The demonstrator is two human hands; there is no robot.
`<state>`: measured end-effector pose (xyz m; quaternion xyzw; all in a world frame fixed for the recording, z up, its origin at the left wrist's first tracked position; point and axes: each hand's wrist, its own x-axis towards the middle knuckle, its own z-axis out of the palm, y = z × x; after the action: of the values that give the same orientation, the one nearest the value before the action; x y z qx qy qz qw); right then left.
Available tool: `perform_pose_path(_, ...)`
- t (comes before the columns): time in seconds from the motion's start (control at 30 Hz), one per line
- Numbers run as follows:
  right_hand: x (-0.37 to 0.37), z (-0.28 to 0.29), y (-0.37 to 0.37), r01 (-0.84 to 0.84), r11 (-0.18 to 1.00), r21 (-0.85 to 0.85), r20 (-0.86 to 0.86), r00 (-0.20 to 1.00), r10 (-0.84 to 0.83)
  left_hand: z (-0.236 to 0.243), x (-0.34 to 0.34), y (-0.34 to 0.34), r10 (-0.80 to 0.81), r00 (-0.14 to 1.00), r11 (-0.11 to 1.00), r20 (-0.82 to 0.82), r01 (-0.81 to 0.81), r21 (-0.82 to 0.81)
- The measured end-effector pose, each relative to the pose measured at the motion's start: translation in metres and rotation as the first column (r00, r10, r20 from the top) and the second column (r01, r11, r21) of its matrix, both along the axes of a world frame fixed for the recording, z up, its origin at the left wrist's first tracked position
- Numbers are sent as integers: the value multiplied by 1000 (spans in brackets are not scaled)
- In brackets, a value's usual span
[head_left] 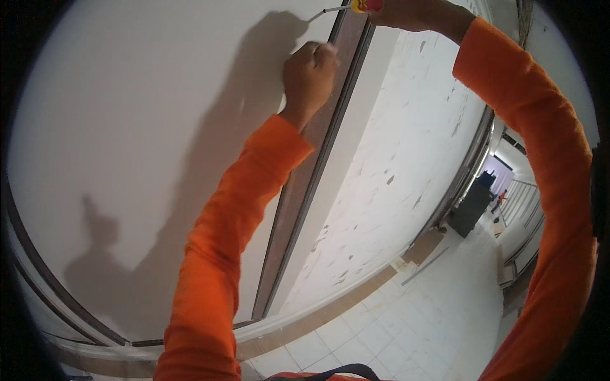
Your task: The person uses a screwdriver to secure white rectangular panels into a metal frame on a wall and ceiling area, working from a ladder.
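A brown strip [295, 184] with dark edges runs up a pale wall panel [127, 95]. My left hand [310, 76] is raised beside its upper part, fingers curled into a fist; anything inside them is hidden. My right hand [406, 14] reaches in at the top edge and is closed round a screwdriver [365, 6] with a yellow and red handle. The thin shaft points left across the strip toward the panel. Part of the right hand lies beyond the picture. Orange sleeves cover both arms.
Right of the strip stands a white wall [387, 171] with dark scuffs. Pale floor tiles [356, 330] lie below, with a brown board [422, 246] along the wall. A dark cabinet [471, 208], a white railing [524, 198] and a distant person [501, 200] are down the corridor.
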<state>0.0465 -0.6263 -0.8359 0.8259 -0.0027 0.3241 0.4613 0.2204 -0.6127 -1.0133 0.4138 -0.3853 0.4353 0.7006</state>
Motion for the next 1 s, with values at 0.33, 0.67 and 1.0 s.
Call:
perform_pose_path(0.33,13,-3,-16,-46,823,-566,-30,999,36,-12,6,25,608,696,744,381,-667,31)
perform_pose_path(0.67,-13,-8,29,36,807,590,24,998,-62,16,24,27,757,604,653,250,-694,-303)
perform_pose_path(1.0,-91,16,-76,-308,853,421,188,950,251,35,28,46,910,199,258,363,-958,-123)
